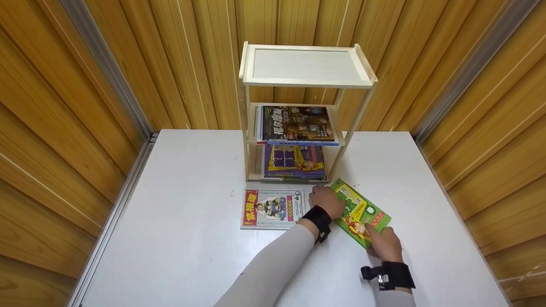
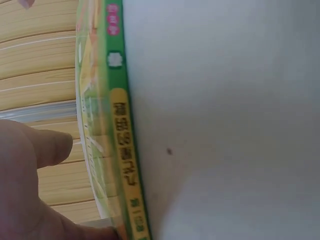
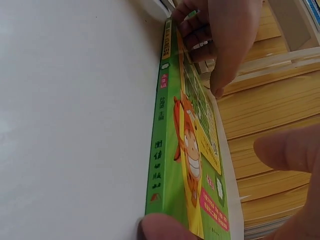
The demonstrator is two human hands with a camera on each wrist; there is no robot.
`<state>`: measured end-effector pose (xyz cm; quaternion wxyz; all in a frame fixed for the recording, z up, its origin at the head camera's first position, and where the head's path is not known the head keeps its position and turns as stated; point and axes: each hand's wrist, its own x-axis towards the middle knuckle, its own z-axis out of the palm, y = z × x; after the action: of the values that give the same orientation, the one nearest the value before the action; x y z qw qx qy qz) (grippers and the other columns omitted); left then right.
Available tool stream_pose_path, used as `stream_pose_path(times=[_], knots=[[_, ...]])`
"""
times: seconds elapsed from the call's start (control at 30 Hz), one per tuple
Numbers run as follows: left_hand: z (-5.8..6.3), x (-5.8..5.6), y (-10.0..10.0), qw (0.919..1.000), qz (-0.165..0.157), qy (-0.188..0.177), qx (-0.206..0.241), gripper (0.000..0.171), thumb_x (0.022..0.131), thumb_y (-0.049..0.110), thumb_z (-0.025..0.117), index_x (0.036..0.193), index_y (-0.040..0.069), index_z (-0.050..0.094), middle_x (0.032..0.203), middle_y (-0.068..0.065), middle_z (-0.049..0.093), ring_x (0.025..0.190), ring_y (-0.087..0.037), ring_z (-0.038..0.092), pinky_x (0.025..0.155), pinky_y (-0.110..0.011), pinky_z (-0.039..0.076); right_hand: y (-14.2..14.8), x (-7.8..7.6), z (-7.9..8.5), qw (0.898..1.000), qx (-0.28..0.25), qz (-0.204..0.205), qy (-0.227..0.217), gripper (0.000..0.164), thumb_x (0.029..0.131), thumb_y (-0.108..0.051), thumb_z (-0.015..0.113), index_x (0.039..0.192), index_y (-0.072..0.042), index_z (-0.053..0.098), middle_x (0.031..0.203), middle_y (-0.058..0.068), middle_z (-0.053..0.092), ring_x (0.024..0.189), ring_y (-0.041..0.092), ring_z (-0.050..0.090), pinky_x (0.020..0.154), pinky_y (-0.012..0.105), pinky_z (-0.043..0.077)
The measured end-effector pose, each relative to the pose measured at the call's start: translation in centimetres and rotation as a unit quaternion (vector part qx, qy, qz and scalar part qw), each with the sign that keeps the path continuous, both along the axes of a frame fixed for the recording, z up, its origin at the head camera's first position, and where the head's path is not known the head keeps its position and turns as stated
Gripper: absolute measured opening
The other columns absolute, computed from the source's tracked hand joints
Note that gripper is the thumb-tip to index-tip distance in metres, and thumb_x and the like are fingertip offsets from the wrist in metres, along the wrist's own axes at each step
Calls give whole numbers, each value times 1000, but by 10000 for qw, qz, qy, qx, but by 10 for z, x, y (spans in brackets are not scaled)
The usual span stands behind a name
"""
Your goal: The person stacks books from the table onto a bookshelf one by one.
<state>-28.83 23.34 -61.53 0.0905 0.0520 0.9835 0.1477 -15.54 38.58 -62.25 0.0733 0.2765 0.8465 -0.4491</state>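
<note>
A green book (image 1: 360,211) with a cartoon figure on its cover lies slanted on the white table, right of the shelf's foot. My left hand (image 1: 326,200) holds its left edge; in the right wrist view that hand's fingers (image 3: 192,30) curl at the far end of the spine. At the near right corner, my right hand (image 1: 386,243) holds the book, thumb over the cover side and a fingertip (image 3: 165,227) against the spine. Left of my left hand lies a red-and-grey comic book (image 1: 273,208), partly covered by the wrist.
A pale wooden three-tier shelf (image 1: 367,76) stands behind the books. Dark-covered books (image 1: 298,123) lie on its middle tier and purple books (image 1: 294,160) on the bottom one. Wood-patterned walls (image 1: 204,64) enclose the white table (image 1: 170,204) at the back and sides.
</note>
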Motion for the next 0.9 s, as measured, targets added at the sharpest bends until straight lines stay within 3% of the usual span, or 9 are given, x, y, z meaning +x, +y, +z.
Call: stream_pose_path(times=[0.2,0.47,0.57,0.67,0.8,0.9], knots=[[6,-5,1,9991,230,-341,48,79,105,71,57,145,3,64,136,-12,65,119,-22,61,109,-37,53,-3,-1,2,9998,-174,-28,91,70,110,-51,55,138,12,46,106,19,62,83,22,67,65,31,62],[12,-16,-16,9955,545,-534,561,69,108,64,54,137,4,70,124,-10,73,110,-23,66,97,-42,58,-4,-3,9,9975,-708,-85,17,75,108,-51,58,144,11,37,112,19,57,84,20,66,67,30,65],[10,-18,-16,9969,519,-470,363,71,110,65,51,136,2,71,123,-11,73,108,-23,67,92,-41,60,-3,-4,11,9968,-783,-137,-61,80,108,-53,57,149,11,32,116,21,55,80,19,63,65,30,60],[9,-13,-13,9970,602,-354,331,71,111,64,49,132,0,70,118,-12,72,105,-23,66,88,-40,59,-1,-2,9,9966,-791,-207,-32,79,108,-53,57,148,11,31,108,19,53,71,18,57,60,30,51],[11,0,-12,9998,6,175,128,53,114,50,51,116,3,77,107,-10,71,93,-22,67,76,-37,58,0,3,14,9976,-618,-316,70,88,109,-53,54,154,17,26,127,35,53,101,37,61,82,44,53],[20,10,-19,9958,-397,811,178,49,116,42,50,101,4,78,98,-8,71,79,-20,68,64,-35,57,-5,6,28,9981,-277,-469,282,93,110,-50,52,164,17,16,157,45,39,133,48,47,105,53,44]])
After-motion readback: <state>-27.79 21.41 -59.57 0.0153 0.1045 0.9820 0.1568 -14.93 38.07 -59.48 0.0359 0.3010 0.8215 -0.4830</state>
